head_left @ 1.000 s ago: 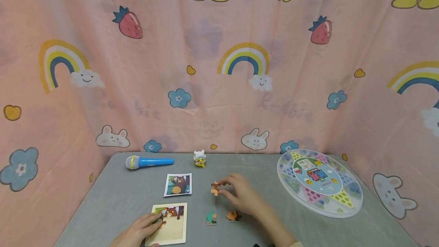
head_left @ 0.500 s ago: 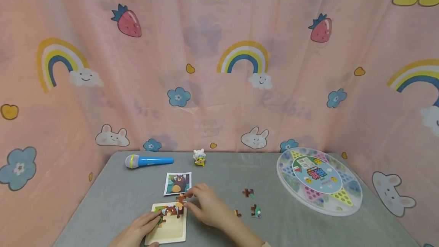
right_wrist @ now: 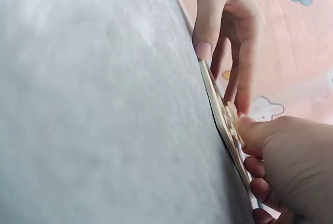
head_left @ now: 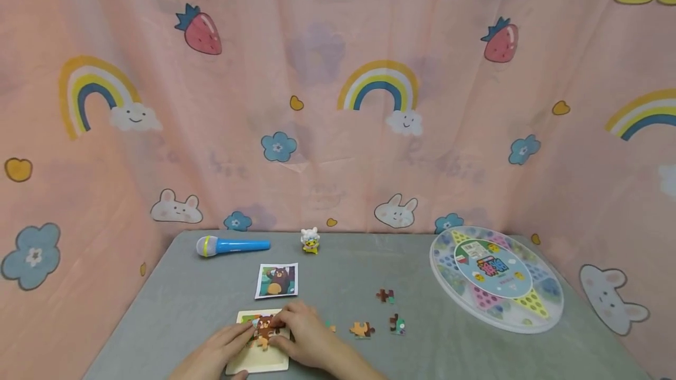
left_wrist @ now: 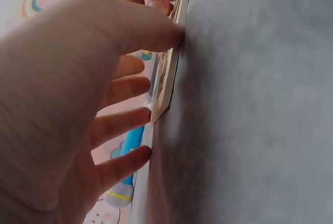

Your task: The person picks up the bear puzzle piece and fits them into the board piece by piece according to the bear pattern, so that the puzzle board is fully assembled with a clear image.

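Note:
The wooden puzzle tray lies at the table's front, left of centre, with bear-picture pieces in its upper part. My left hand rests on the tray's left side, fingers extended over the pieces; its thumb touches the tray's front edge in the left wrist view. With thumb and fingers my right hand pinches a brown and orange puzzle piece over the tray's middle, below the bear's face. Fingers partly cover it. In the right wrist view, my right thumb is close against the pieces.
Several loose puzzle pieces lie right of the tray. Behind it lies a bear picture card. A blue toy microphone and a small figurine are at the back; a round game board is at the right.
My right hand has carried the puzzle piece leftward from beyond the loose pieces and down onto the tray. My left fingers have shifted slightly right over the tray's pieces.

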`<state>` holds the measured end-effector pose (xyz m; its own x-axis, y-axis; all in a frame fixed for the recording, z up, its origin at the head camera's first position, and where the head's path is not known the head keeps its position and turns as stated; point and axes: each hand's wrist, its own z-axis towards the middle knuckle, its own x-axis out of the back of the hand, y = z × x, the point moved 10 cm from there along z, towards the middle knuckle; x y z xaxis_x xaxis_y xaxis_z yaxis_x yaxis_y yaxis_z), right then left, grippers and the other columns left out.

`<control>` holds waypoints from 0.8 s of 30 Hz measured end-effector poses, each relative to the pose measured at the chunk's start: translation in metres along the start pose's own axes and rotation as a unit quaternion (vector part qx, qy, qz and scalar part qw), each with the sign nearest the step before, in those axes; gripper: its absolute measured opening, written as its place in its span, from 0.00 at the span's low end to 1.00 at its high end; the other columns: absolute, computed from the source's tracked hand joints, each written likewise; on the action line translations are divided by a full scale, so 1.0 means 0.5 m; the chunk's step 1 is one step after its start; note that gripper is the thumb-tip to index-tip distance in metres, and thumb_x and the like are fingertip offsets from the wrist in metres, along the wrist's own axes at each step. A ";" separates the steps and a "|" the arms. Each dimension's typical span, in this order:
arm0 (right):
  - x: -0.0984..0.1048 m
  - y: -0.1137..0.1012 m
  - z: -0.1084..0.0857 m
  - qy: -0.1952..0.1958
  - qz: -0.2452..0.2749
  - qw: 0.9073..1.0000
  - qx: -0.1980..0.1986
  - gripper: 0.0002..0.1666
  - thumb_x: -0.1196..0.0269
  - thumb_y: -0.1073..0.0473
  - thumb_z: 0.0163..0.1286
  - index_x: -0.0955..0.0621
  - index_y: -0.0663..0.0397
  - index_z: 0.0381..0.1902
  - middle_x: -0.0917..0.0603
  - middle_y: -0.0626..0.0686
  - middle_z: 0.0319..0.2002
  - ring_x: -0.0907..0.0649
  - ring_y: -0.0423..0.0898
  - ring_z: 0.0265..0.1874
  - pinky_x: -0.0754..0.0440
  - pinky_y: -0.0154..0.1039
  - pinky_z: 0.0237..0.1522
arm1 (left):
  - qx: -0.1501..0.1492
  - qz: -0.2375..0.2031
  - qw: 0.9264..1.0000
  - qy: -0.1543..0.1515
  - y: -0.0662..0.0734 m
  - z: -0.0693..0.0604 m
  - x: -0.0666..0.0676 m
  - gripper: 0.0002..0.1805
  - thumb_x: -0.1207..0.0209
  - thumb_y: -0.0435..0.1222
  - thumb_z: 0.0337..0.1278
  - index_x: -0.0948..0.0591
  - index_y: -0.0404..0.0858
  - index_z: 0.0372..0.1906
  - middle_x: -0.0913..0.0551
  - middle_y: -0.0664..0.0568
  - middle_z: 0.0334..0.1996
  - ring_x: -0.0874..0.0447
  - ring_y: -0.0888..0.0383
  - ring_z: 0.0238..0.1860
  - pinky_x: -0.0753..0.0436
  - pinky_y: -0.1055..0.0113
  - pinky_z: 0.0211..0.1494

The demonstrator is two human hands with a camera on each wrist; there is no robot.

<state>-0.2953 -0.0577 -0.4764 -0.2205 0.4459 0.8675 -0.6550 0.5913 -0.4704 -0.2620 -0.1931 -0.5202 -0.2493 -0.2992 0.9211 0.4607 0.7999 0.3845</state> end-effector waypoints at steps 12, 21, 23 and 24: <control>-0.005 -0.019 -0.009 0.056 -0.021 0.997 0.040 0.14 0.31 0.47 0.75 0.11 0.45 0.52 0.17 0.40 0.46 0.24 0.33 0.47 0.28 0.32 0.48 | -0.021 0.026 0.999 -0.022 0.011 0.005 -0.016 0.33 0.40 0.56 0.73 0.24 0.51 0.77 0.26 0.54 0.77 0.27 0.32 0.68 0.16 0.41 0.60; -0.007 -0.011 -0.009 0.052 0.004 0.998 0.032 0.13 0.29 0.47 0.74 0.11 0.44 0.51 0.18 0.39 0.46 0.26 0.32 0.45 0.28 0.32 0.48 | -0.049 0.030 0.998 -0.008 0.014 0.003 -0.017 0.33 0.41 0.56 0.74 0.25 0.51 0.78 0.26 0.56 0.77 0.26 0.29 0.67 0.16 0.41 0.59; -0.006 -0.012 -0.009 0.055 0.002 0.998 0.035 0.13 0.29 0.47 0.74 0.11 0.44 0.51 0.18 0.39 0.46 0.25 0.32 0.46 0.26 0.33 0.50 | -0.050 0.030 0.998 -0.008 0.012 0.003 -0.019 0.33 0.41 0.57 0.74 0.25 0.52 0.78 0.27 0.57 0.77 0.26 0.29 0.67 0.16 0.40 0.59; -0.006 -0.013 -0.009 0.056 0.001 0.998 0.037 0.13 0.29 0.48 0.74 0.11 0.44 0.50 0.18 0.39 0.46 0.25 0.32 0.47 0.26 0.34 0.50 | -0.049 0.029 0.998 -0.009 0.010 0.002 -0.021 0.33 0.42 0.57 0.74 0.26 0.52 0.78 0.27 0.58 0.77 0.27 0.29 0.67 0.16 0.40 0.59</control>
<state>-0.2872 -0.0596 -0.4767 -0.1424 0.5218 0.8411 -0.7067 0.5413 -0.4555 -0.2580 -0.1854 -0.5280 -0.2349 -0.2428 0.9412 0.5557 0.7609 0.3350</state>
